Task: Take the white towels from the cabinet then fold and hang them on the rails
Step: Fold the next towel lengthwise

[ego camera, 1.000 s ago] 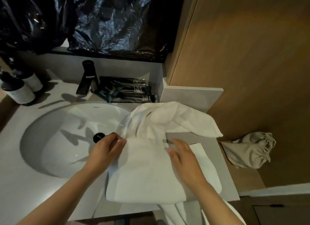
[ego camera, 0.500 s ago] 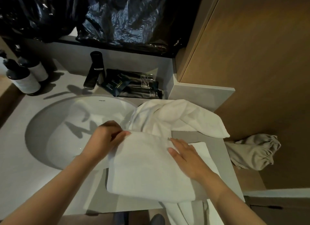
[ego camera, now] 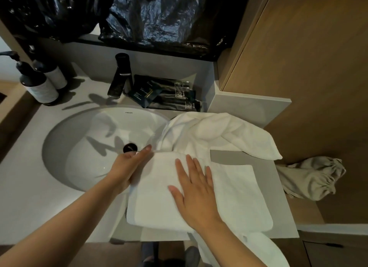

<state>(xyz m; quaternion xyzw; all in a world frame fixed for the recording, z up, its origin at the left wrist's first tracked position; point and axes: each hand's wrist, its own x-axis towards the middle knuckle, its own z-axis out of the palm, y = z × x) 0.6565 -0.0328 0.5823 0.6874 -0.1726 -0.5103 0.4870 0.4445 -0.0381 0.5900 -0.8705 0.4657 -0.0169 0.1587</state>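
Folded white terry towel (ego camera: 235, 195) lies flat on grey vanity surface (ego camera: 278, 189), right of round white sink basin (ego camera: 79, 147), its left edge hanging over the basin rim. Right hand (ego camera: 196, 191) presses palm-down on the towel's left half, fingers straight and spread, gripping nothing. Left hand (ego camera: 129, 167) lies against the towel's left edge, fingers extended along the fold, not curled; cannot tell if the thumb goes under the cloth. Second crumpled white towel (ego camera: 219, 135) is heaped just behind, touching the folded one. More white cloth (ego camera: 260, 248) hangs off the surface's front edge. Black faucet (ego camera: 121, 75) behind the basin, dark toiletry sachets (ego camera: 165, 95) beside it, two dark pump bottles with white labels (ego camera: 39, 85) at far left. Beige drawstring cloth bag (ego camera: 310, 179) sits right of the surface, against brown wood panel (ego camera: 308, 57). Black plastic sheeting (ego camera: 151, 15) above.
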